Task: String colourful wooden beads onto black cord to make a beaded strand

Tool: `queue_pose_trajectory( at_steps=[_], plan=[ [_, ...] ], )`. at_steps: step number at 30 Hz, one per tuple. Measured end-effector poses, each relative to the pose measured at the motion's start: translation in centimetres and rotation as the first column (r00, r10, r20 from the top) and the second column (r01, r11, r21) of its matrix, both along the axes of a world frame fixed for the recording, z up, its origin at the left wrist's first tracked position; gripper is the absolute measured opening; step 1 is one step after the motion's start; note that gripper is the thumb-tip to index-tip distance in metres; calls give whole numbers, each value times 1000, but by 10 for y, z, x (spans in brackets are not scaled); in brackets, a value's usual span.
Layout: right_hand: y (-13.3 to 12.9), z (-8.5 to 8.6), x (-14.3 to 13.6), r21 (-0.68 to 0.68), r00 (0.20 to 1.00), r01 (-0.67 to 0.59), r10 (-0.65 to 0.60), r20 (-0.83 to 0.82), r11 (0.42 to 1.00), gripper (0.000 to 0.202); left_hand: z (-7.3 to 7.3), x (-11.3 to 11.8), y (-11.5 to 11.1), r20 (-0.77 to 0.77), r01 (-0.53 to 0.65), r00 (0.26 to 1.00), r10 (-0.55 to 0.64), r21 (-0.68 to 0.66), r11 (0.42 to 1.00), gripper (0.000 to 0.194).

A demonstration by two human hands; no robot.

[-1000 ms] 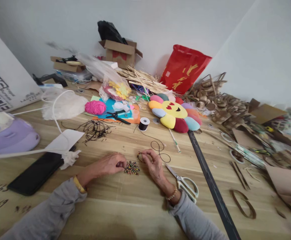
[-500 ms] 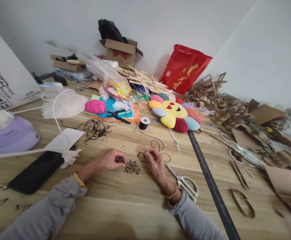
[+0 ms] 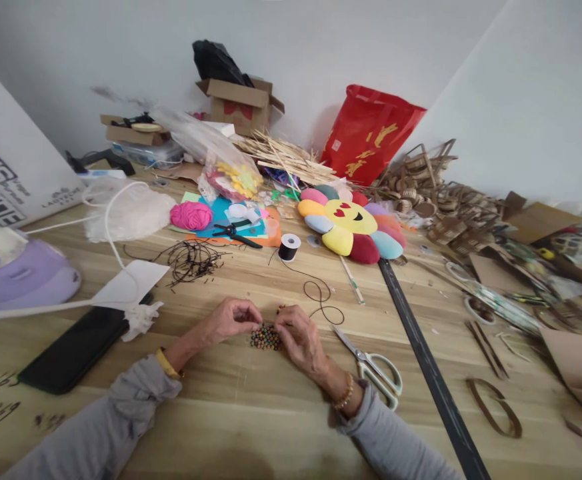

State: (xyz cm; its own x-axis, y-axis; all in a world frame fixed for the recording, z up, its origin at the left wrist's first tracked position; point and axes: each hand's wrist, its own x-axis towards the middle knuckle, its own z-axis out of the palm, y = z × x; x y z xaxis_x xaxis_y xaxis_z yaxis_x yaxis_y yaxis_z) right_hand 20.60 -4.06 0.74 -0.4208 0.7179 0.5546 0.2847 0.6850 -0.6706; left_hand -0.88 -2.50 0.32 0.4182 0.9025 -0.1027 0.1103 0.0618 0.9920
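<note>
A small pile of multicoloured round beads lies on the wooden table between my hands. My left hand has thumb and forefinger pinched together at the pile's upper left edge; whatever is between the fingertips is too small to make out. Close by on the right, my right hand is closed on a black cord strung with beads, most of which is hidden behind the fingers. Loose loops of black cord lie beyond that hand, leading back to a spool.
Scissors lie right of my right hand, near a long black strip. Farther back are a flower cushion, pliers, pink yarn and tangled black cord. A black phone-like object lies left.
My right hand has moved left and down to the bead pile, bringing the beaded cord with it. My left hand has shifted slightly right and up, so the hands are closer together.
</note>
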Motion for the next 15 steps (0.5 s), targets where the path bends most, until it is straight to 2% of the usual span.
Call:
queue_pose_trajectory(
  at_steps=[4,15],
  plan=[
    [-2,-3,-2,97,994,-68,60,90,993,9,0,0,0,5,6,1000,-6,2,1000,19],
    [2,-5,0,104,992,-40,27,126,994,11,-3,-1,1,6,18,1000,-18,-12,1000,22]
  ],
)
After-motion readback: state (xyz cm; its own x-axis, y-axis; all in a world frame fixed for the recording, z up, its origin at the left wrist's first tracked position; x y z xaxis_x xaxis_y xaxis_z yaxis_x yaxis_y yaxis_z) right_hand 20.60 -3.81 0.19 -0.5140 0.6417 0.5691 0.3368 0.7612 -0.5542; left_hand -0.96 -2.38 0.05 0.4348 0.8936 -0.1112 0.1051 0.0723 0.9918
